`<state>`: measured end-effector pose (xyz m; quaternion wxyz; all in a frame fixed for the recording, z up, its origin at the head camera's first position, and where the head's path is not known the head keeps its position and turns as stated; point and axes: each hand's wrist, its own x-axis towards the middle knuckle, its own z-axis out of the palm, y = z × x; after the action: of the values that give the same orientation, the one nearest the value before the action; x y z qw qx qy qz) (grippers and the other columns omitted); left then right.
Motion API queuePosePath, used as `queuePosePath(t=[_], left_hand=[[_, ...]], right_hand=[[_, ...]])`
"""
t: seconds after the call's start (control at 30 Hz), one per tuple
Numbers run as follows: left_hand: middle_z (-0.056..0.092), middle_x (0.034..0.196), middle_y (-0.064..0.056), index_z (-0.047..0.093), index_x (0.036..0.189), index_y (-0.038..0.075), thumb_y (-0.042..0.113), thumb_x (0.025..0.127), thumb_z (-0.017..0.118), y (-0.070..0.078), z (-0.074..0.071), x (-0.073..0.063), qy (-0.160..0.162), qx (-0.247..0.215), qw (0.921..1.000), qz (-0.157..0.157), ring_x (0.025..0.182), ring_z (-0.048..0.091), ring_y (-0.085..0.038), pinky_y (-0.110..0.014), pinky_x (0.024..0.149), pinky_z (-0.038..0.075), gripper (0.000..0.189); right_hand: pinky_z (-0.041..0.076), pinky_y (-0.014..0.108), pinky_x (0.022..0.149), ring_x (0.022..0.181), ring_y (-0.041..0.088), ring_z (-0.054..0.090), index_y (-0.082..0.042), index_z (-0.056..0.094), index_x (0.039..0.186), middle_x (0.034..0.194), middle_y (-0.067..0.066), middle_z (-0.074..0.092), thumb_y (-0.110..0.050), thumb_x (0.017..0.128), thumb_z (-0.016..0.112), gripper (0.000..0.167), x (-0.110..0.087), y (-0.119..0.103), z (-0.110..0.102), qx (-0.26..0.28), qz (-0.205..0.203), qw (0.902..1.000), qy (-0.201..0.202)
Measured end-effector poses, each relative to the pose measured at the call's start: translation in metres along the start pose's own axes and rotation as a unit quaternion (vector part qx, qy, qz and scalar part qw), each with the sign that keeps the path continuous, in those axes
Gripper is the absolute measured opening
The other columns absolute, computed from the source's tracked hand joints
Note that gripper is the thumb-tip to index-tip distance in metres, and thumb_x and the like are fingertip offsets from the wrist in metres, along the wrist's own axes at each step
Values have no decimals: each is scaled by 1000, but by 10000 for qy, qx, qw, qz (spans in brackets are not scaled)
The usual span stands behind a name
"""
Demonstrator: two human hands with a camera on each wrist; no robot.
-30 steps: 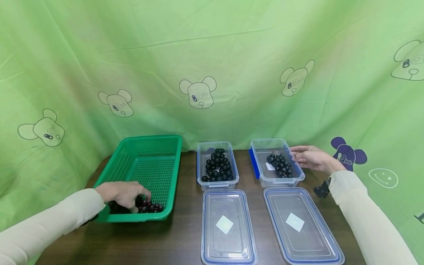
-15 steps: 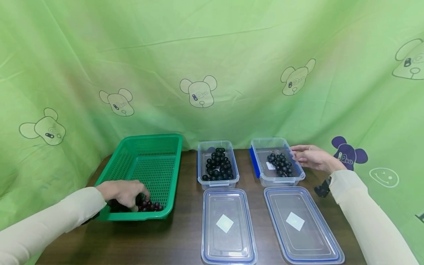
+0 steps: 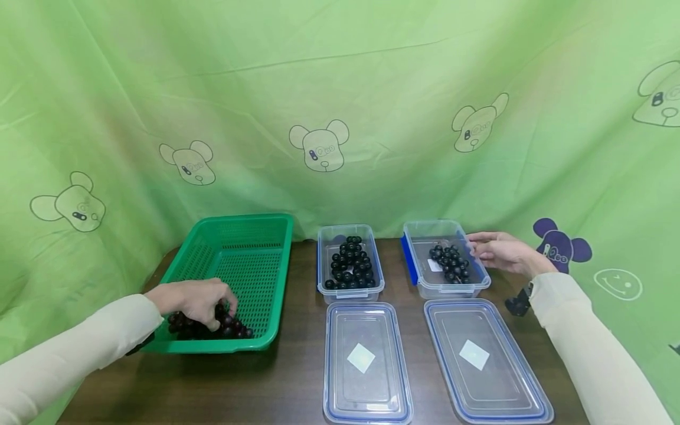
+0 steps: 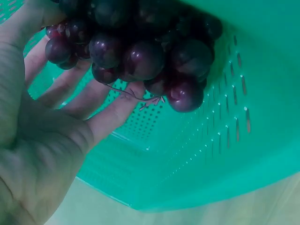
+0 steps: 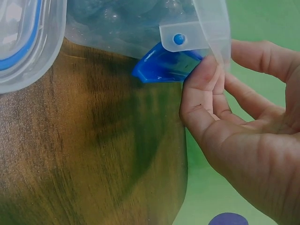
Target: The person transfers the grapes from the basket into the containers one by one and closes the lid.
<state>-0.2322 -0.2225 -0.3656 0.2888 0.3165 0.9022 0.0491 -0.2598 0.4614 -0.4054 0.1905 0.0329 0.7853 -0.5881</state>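
Note:
In the green basket (image 3: 284,283) at the left, a bunch of dark grapes (image 3: 228,327) lies at the near end. My left hand (image 3: 193,300) grips it from above, thumb and fingers bent around the fruit. The left wrist view shows round purple-black grapes (image 4: 145,61) with a thin bare stem against my fingers. At the right, my right hand (image 3: 504,254) holds the side wall of a clear container (image 3: 427,286) by its rim and hanging blue latch (image 5: 164,68). Inside that container lies a smaller bunch of grapes (image 3: 450,262).
Between basket and right container stands another clear container (image 3: 350,297) with grapes (image 3: 350,265). Two clear lids with blue seals, a left lid (image 3: 366,389) and a right lid (image 3: 494,378), lie flat in front. A green curtain (image 3: 372,88) hangs behind the wooden table (image 3: 287,383).
My left hand has risen slightly and shifted a little left with the grapes, exposing more of the bunch beneath it. The right hand stays at the container.

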Motion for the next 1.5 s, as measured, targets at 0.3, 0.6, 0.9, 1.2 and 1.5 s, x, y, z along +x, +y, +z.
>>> queuePosePath(t=[0.3,0.6,0.9,1.2,1.5], left_hand=[[68,117,1,72,106,31,10,83,80,-7,-8,-7,278,-168,9993,199,70,45,-7,-24,59,39,32],[69,123,-7,73,114,25,13,84,79,-13,-17,-8,747,-255,9963,333,84,53,-10,-25,65,43,33],[66,115,-8,73,115,19,8,87,75,-17,-19,-7,1216,-725,9873,718,50,34,-1,-20,50,35,30],[73,116,-11,73,121,17,7,90,73,-12,-31,-7,1705,-1403,9724,756,50,40,-1,-20,48,37,33],[69,132,-15,73,122,17,6,91,74,-2,-48,-4,2321,-1735,9542,742,79,70,-15,-26,58,46,33]], right_hand=[[58,23,88,92,3,66,12,10,163,104,-13,66,4,98,56,79,-1,0,0,-13,-4,10000,-76],[59,23,87,89,4,66,12,12,162,103,-13,67,4,100,56,77,0,0,-2,-1,-48,10000,-39],[59,24,87,88,4,66,12,12,162,106,-12,67,4,100,55,76,0,1,-1,36,-65,10000,-14],[58,23,85,85,3,64,12,13,162,103,-12,67,1,102,55,75,0,2,-1,23,-48,10000,5],[57,22,83,85,2,63,12,12,162,104,-13,68,0,103,54,73,0,2,0,44,-58,10000,-8]])
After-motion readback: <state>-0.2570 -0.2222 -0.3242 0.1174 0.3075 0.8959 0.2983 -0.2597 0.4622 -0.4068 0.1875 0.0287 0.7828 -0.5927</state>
